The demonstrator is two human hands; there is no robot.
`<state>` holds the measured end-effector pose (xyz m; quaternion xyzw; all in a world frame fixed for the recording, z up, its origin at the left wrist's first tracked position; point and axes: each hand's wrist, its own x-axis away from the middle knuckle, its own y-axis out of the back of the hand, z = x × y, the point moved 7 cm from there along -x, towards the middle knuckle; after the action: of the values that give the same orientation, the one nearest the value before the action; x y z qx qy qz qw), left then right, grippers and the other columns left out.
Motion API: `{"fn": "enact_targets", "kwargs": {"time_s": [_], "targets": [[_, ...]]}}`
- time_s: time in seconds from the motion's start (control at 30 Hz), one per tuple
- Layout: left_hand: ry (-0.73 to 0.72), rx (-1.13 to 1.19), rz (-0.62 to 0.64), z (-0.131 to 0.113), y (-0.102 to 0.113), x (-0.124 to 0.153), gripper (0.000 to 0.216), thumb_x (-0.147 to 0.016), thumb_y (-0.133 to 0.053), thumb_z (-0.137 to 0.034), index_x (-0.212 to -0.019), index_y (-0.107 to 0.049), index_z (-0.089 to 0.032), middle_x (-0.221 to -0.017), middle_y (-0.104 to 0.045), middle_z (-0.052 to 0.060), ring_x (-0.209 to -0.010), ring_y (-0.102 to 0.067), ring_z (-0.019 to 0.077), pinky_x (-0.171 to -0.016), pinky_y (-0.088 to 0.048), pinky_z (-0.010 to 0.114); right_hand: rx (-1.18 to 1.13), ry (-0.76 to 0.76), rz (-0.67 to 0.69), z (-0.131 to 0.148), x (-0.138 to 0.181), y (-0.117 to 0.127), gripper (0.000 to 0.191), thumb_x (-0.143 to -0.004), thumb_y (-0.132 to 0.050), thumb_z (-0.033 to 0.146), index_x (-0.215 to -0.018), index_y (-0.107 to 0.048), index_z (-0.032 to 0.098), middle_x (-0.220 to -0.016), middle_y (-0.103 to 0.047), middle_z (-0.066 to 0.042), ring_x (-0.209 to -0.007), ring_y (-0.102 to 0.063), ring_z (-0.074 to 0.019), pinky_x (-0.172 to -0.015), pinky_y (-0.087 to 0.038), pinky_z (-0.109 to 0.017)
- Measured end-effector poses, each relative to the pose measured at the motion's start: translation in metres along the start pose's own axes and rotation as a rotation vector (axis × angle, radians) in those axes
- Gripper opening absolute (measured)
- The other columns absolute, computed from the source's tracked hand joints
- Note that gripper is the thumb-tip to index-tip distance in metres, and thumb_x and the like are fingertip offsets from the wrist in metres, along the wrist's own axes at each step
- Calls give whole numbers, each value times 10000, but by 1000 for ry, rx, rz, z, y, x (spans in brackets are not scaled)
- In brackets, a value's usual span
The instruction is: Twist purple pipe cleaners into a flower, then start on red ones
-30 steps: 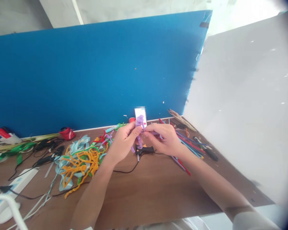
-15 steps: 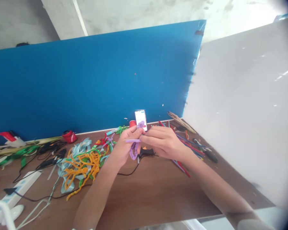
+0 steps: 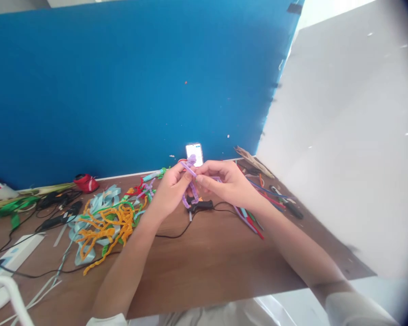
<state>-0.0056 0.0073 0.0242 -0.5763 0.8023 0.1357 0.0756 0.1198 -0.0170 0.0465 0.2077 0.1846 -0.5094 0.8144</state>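
Observation:
Both hands meet above the middle of the table. My left hand (image 3: 172, 186) is closed on a purple pipe cleaner figure (image 3: 191, 159), whose coiled top shows above the fingers and whose loop hangs below them. The fingers of my right hand (image 3: 222, 180) pinch a straight purple pipe cleaner (image 3: 189, 169) that crosses the figure at a slant. Part of this strand shows again behind the right fingers. Just behind the hands, a lit phone (image 3: 195, 153) leans upright against the blue partition. A black glue gun (image 3: 201, 206) lies on the table under the hands.
Left lies a tangle of orange pipe cleaners (image 3: 114, 226) with light blue ribbon (image 3: 85, 256). A white power strip (image 3: 22, 253) and black cords are further left. Loose pipe cleaners (image 3: 248, 222) and a black-handled tool (image 3: 294, 209) lie right. A blue partition (image 3: 139, 90) stands behind.
The view has tipped downward. The straight purple pipe cleaner has turned from level to slanted and now lies across the figure's upper part, with my right fingers pinching near it.

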Motion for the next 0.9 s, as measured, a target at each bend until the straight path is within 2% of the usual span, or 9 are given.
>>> {"fn": "enact_targets", "kwargs": {"time_s": [0.23,0.43,0.5,0.63,0.73,0.8,0.9], "targets": [[-31,47,-32,-9,0,5,341,-901,-662,-495,-862,-526,-184,-714,-554,-35,-581,-559,71,-501,-464,154,-283,-23,161,0,0,-10,189,-920,-700,350,-908,-649,168,-752,-655,1,-630,-580,-100,-590,-470,-236],[-27,44,-1,-7,-6,3,339,-921,-627,-511,-962,-553,-183,-714,-590,-31,-580,-579,84,-523,-486,176,-154,-73,95,-10,-2,-5,389,-954,-629,444,-690,-637,159,-669,-619,-3,-584,-519,-92,-573,-427,-236],[-28,44,-14,-4,-6,1,340,-907,-647,-505,-945,-551,-181,-709,-580,-36,-564,-563,79,-513,-481,177,-132,-98,78,-14,-3,-4,347,-935,-654,428,-718,-640,158,-701,-650,-13,-614,-560,-103,-603,-453,-245],[-37,56,-30,-1,-2,0,323,-915,-635,-497,-961,-562,-185,-752,-585,-30,-571,-547,75,-527,-486,187,-141,-78,113,-15,-5,-6,190,-897,-694,346,-897,-606,178,-792,-699,-23,-677,-641,-140,-659,-502,-285],[-58,-7,-36,-3,0,0,313,-935,-607,-496,-947,-560,-187,-726,-577,-30,-569,-549,77,-507,-456,178,65,-7,79,-12,-4,0,138,-922,-643,282,-997,-550,214,-757,-691,7,-639,-626,-139,-616,-470,-273],[-61,-78,-49,-4,1,1,320,-944,-587,-504,-932,-555,-186,-674,-557,-37,-536,-534,79,-467,-414,175,353,105,58,-6,-3,3,98,-941,-596,238,-1031,-561,227,-756,-689,11,-653,-619,-144,-640,-452,-280],[-52,-151,-63,-3,2,1,331,-947,-576,-509,-920,-557,-180,-654,-548,-40,-499,-505,76,-441,-386,185,743,276,73,-1,0,3,142,-971,-535,222,-1088,-614,237,-858,-719,-24,-738,-634,-166,-694,-426,-299]]}}
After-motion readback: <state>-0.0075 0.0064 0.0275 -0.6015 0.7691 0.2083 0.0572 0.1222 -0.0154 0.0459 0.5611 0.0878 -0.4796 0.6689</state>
